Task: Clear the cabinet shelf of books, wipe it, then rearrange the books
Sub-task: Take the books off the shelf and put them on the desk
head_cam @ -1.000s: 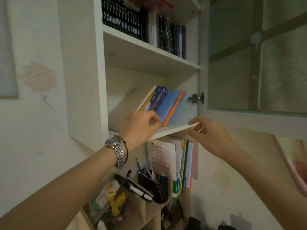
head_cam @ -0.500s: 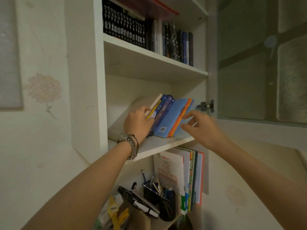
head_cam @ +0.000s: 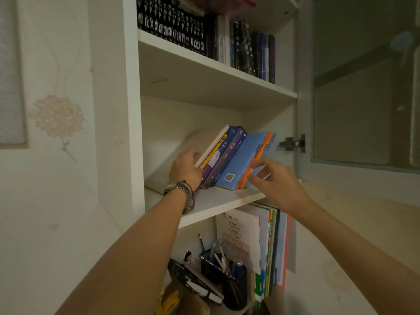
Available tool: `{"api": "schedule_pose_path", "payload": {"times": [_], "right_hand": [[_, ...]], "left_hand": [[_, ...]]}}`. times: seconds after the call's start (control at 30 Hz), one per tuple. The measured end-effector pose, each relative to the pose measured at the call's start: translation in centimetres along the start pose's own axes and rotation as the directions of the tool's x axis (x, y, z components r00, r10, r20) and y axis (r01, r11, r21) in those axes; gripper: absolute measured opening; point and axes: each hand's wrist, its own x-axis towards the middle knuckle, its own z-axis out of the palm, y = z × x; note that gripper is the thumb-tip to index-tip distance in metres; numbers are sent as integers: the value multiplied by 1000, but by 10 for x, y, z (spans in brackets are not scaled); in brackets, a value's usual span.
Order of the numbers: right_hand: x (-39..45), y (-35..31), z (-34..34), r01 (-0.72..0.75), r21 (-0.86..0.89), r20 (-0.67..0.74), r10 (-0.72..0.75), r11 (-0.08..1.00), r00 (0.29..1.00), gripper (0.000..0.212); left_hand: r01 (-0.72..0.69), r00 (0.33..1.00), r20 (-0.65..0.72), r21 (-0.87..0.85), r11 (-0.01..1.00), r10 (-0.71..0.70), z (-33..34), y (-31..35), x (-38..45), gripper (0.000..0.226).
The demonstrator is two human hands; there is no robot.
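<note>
A short row of books (head_cam: 236, 160) leans to the left on the white middle shelf (head_cam: 218, 202): a white one, a yellow one, purple and dark blue ones, a light blue one, an orange one and a blue one. My left hand (head_cam: 185, 169), with a metal watch on the wrist, grips the left end of the row, fingers curled behind the white book (head_cam: 213, 144). My right hand (head_cam: 272, 178) is at the right end, with bent fingertips touching the spine of the orange book (head_cam: 264, 144).
Dark books (head_cam: 172, 26) fill the shelf above. Below stand tall thin books (head_cam: 266, 246), a pen holder (head_cam: 227, 276) and clutter. The glass cabinet door (head_cam: 363, 87) hangs open at the right, on a hinge (head_cam: 293, 143). Flowered wallpaper lies to the left.
My right hand rose from the shelf's front edge to the orange book at the right end. My left hand slid further in along the left end of the leaning row.
</note>
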Motion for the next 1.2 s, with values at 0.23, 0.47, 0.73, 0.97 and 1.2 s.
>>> {"api": "schedule_pose_path", "payload": {"times": [0.23,0.47,0.73,0.97,1.2], "right_hand": [[-11,8,7,8,45,16,-9,999,1000,23],[-27,13,-5,-14,82,-3,15,997,1000,22],[-38,1,-23,-4,93,-25,7,996,1000,28],[-46,-11,-15,51,131,1,-52,990,999,52],[-47,-29,-6,98,239,82,-120,966,989,73]], "left_hand": [[-57,998,-14,86,995,58,-4,2,-5,40],[-195,978,-48,118,974,202,-20,27,-31,33],[-299,949,-91,32,954,301,-48,41,-61,39],[-345,930,-185,-138,928,318,-68,45,-73,38],[-429,884,-282,-179,885,372,-89,45,-89,45]]}}
